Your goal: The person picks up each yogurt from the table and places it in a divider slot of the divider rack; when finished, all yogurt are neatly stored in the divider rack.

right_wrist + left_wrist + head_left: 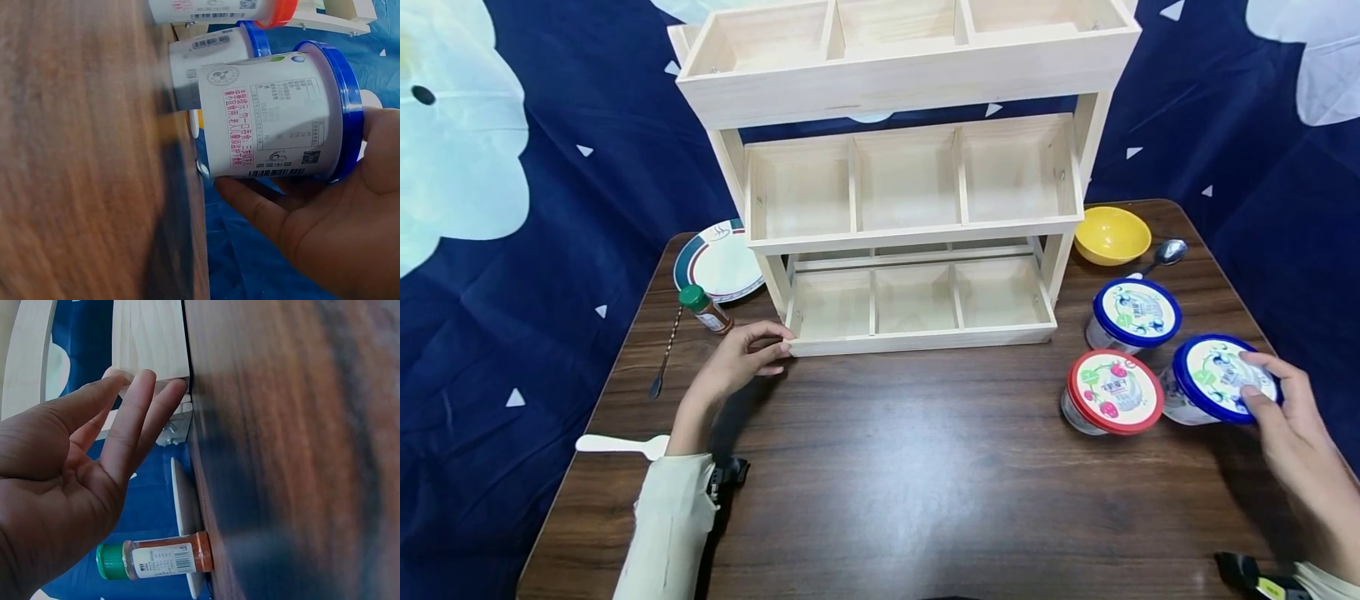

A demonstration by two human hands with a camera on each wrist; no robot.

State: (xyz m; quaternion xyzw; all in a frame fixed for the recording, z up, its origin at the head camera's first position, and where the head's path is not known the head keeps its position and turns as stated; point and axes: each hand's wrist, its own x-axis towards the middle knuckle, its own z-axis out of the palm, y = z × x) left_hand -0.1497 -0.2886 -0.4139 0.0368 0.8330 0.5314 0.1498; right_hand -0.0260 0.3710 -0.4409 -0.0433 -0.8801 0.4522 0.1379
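Observation:
A three-tier wooden rack (917,342) with divided trays stands at the back of the table. My left hand (741,358) pinches the left front corner of its bottom tray, thumb and fingertips at the edge. Over at the right, my right hand (1292,417) grips a white tub with a blue lid (1225,379), fingers and thumb around its lid and side. In the right wrist view, small print and a barcode cover the side of this tub (269,119). Beside it stand a red-lidded tub (1112,392) and another blue-lidded tub (1135,312).
Behind the tubs are a yellow bowl (1112,236) and a metal spoon (1168,252). Near the left hand stands a green-capped spice jar (706,308), with a plate (726,262) behind. A thin twisted-handle spoon (666,354) and a white spoon (617,444) lie along the left edge.

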